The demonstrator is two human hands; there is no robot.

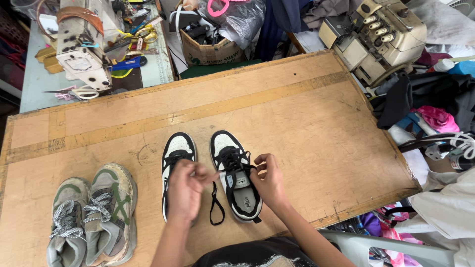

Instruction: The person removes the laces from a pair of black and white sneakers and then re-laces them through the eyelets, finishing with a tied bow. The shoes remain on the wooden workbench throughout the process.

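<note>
Two black-and-white sneakers stand side by side on a wooden board (297,123). My left hand (185,188) hovers over the left sneaker (177,151) and pinches a black lace (216,207) that runs from the right sneaker (232,173) and hangs in a loop between the shoes. My right hand (267,180) rests at the right sneaker's right side, fingers closed on the lace near the tongue. Much of the left sneaker's heel is hidden under my left hand.
A worn grey-and-green pair of sneakers (94,217) sits at the board's near left. Behind the board are a sewing machine (81,44), scissors (81,92), a cardboard box (208,47) and an overlock machine (376,39). Piled cloth (430,109) lies on the right.
</note>
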